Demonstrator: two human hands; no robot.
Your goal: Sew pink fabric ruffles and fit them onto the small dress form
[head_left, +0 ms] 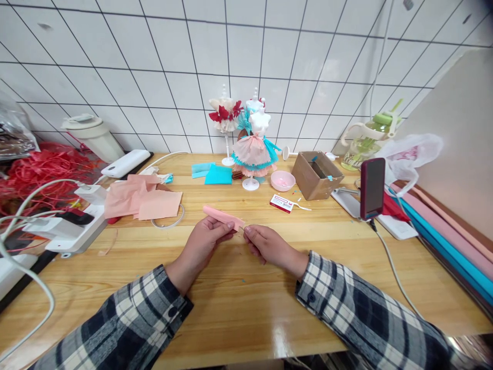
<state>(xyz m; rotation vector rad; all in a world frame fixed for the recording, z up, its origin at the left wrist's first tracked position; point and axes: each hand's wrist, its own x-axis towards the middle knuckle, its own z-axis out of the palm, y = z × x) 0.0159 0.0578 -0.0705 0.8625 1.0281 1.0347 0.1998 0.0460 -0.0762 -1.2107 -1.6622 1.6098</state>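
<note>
My left hand (206,237) is closed on a folded strip of pink crepe paper (217,213), thumb on top, above the middle of the table. At the strip's right end my right hand (264,241) is closed in a pinch. A thin, light-brown piece shows at its fingertips; its kind is too small to tell. Beyond the hands stands a white mini dress form (259,122) with a pink and blue ruffled paper skirt (254,152). Another form with a cream and red paper dress (226,114) is behind it on the left.
Pink paper sheets (159,204) lie left, near a power strip (82,231) with cables. Blue paper (218,174), a pink bowl (283,181), a tag (281,203) and a cardboard box (318,177) are at the back. A phone (372,187) stands right, beside paper rolls (458,246).
</note>
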